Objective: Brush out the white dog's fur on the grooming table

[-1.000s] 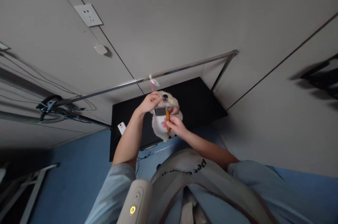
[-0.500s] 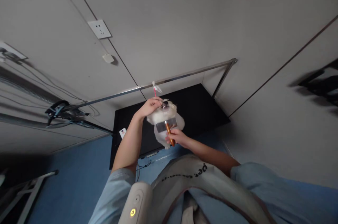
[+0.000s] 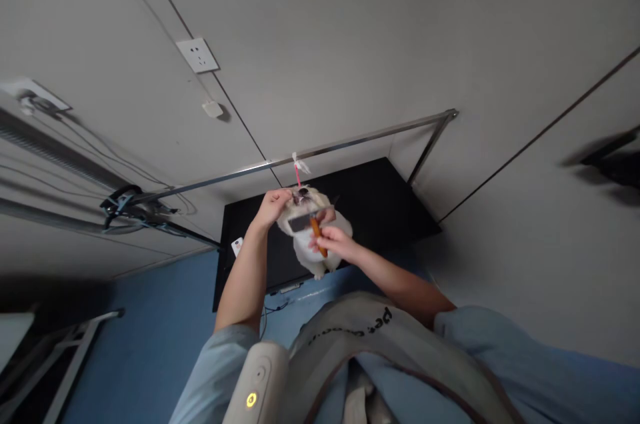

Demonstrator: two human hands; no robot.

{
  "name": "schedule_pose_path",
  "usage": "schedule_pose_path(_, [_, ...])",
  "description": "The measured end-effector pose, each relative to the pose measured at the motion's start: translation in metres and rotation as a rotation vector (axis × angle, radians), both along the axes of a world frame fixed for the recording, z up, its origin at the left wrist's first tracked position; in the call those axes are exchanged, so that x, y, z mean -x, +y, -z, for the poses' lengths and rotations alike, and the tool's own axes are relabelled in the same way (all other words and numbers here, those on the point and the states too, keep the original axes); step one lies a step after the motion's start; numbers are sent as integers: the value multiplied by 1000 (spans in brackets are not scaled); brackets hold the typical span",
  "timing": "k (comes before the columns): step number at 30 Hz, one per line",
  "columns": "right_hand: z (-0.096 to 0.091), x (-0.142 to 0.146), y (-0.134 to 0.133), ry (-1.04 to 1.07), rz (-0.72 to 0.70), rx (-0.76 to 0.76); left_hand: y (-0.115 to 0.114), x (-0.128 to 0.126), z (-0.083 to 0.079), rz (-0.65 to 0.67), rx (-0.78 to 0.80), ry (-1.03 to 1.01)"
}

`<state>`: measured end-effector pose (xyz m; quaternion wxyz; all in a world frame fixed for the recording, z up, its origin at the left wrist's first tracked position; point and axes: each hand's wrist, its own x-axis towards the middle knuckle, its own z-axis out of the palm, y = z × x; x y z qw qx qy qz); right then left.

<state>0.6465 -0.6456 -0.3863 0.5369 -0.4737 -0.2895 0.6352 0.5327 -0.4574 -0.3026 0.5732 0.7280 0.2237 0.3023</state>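
Note:
A small white dog [image 3: 306, 252] sits on a black grooming table [image 3: 380, 204], its muzzle raised. My left hand [image 3: 273, 205] is closed at the left side of its head, seemingly on the fur there; the fingertips are partly hidden. In my right hand [image 3: 336, 242] is a slicker brush [image 3: 317, 231] with an orange-brown wooden handle. The brush's wide metal head lies against the fur below the dog's chin. From a metal bar [image 3: 345, 144] above, a pink loop [image 3: 298, 175] hangs down behind the dog's head, tied with white material.
A white device [image 3: 237, 247] lies at the table's left side. The bar's clamp [image 3: 125, 204] and a grey hose [image 3: 55, 151] are on the left. Behind stands a wall with a socket [image 3: 198, 55]. A pale handheld-looking unit [image 3: 257, 377] with a yellow light is close to my chest.
The brush has moved up from the dog's chest to below its chin. My left hand has shifted left, off the muzzle to the side of the head. The view has shifted slightly.

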Motion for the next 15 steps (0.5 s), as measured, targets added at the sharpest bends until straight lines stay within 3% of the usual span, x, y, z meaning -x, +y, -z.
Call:
schedule_pose_path(3, [4,-5,1,-74,13,84,-3,10,8,-189,7,-70])
schedule_pose_path(6, [13,1,-13,-65,-111,215,-5,17,12,-289,7,-96])
schedule_pose_path(8, [14,1,-16,-47,-152,224,-6,21,14,-325,12,-106])
schedule_pose_path(12, [11,-8,-1,-73,-79,143,-12,24,20,-458,55,-171])
schedule_pose_path(15, [18,-5,-3,-129,-150,239,-19,28,29,-599,162,-253])
